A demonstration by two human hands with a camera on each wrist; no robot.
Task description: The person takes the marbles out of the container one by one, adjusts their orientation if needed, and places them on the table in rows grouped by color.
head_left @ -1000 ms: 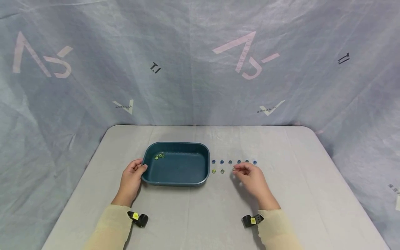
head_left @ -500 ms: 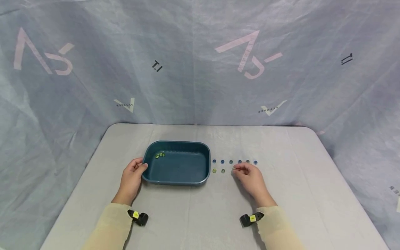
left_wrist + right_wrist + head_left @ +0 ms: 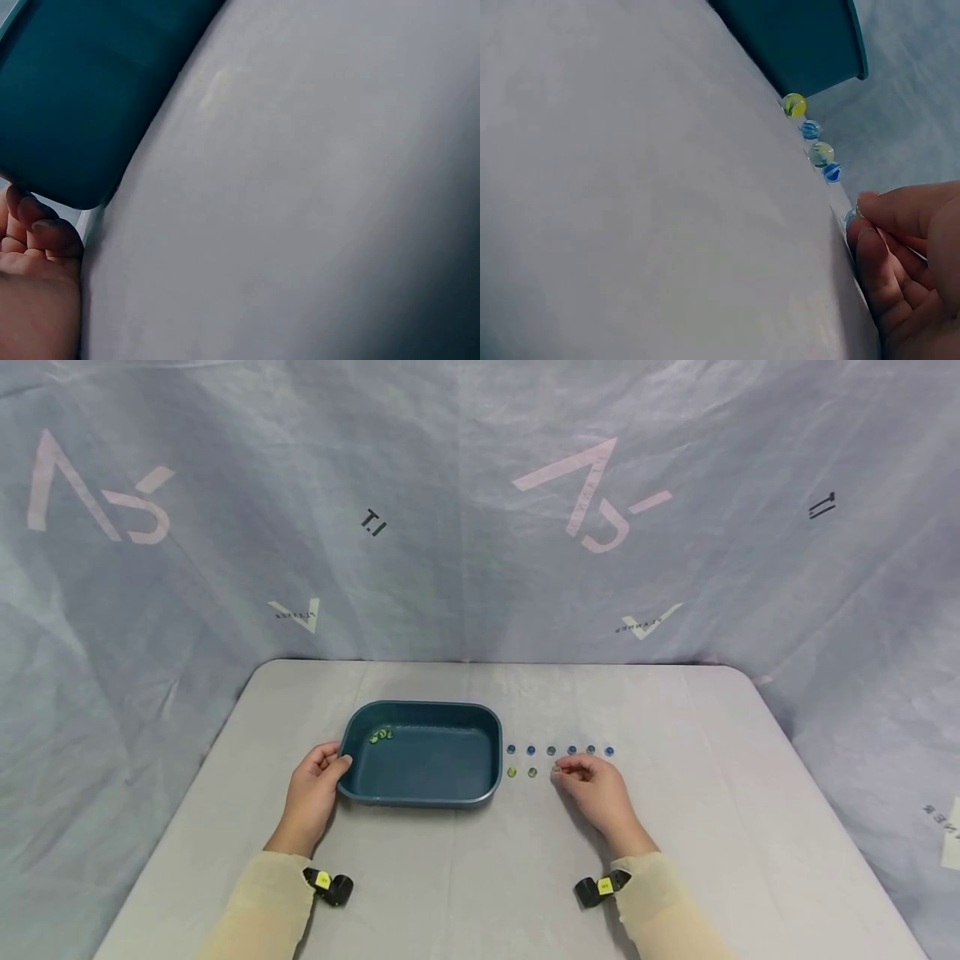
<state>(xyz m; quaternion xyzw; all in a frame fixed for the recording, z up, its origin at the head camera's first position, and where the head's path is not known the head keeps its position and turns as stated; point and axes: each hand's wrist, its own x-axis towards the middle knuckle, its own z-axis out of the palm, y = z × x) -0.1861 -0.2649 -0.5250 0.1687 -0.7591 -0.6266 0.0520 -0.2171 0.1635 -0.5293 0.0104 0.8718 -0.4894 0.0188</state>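
A dark teal rectangular basin stands on the table left of centre. At its left end my left hand grips the rim, thumb over the top edge and fingers along the outer wall. Several green-yellow marbles lie inside, at the back left. My right hand pinches a small clear marble between thumb and fingertips, low over the table and mostly covered by them. Left of it in the near row are a yellow marble and a pale clear marble.
Behind the right hand runs a far row of several marbles, from a blue marble beside the basin to another blue marble at the right. A pale cloth covers the table; a grey printed curtain hangs behind it.
My right hand has shifted slightly left and toward me with the marble, into line with the near row. My left hand stays on the basin's rim.
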